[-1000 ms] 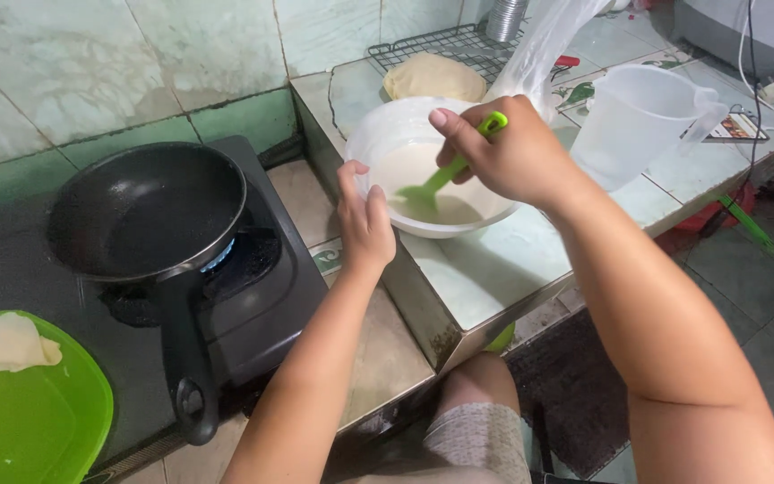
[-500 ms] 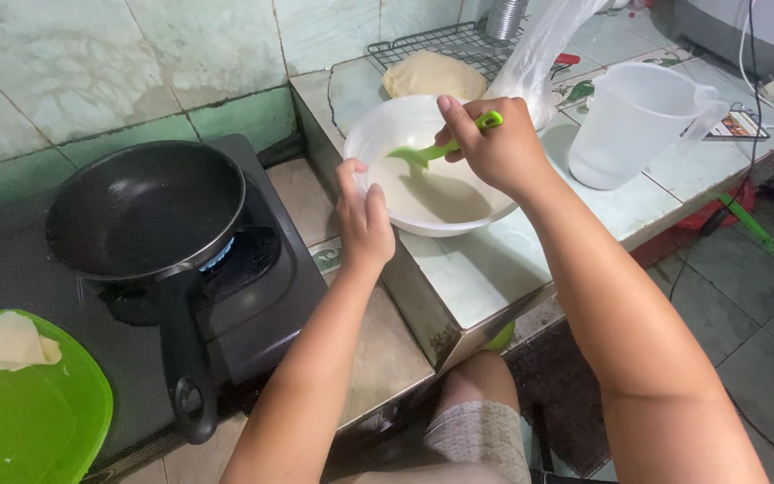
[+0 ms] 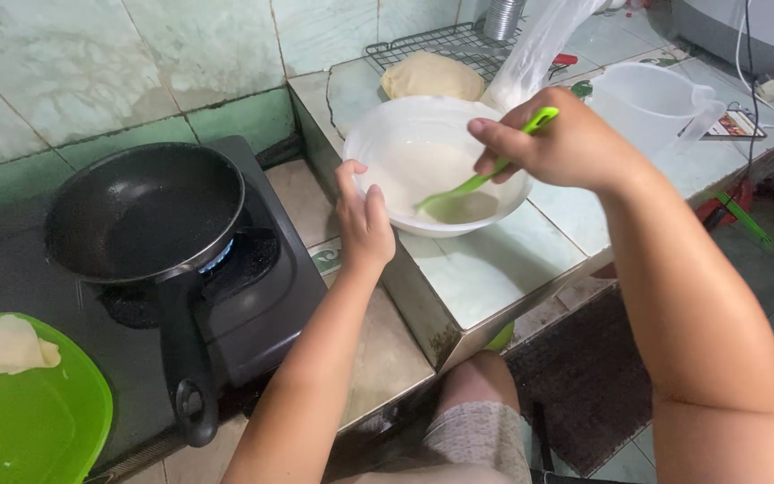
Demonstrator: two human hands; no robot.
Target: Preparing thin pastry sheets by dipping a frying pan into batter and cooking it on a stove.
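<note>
A white bowl [image 3: 387, 134] of pale batter stands on the tiled counter. My right hand [image 3: 566, 143] is closed around a green spoon [image 3: 468, 186], whose scoop end dips into the batter. My left hand [image 3: 362, 220] rests against the bowl's near-left rim, fingers together and pointing up. A black frying pan [image 3: 141, 211] sits empty on a gas stove [image 3: 253, 296] to the left, a blue flame showing under it.
A green plate [image 3: 33, 421] with thin folded crepes lies at the bottom left. Behind the bowl are a wire rack [image 3: 441, 40] with a flat round bread, a clear plastic bag [image 3: 539, 45] and a translucent jug [image 3: 647, 103]. My knee shows below the counter edge.
My right hand has stirred the spoon around the bowl, from the near side to the far side and back down into the batter. My left hand stayed at the rim.
</note>
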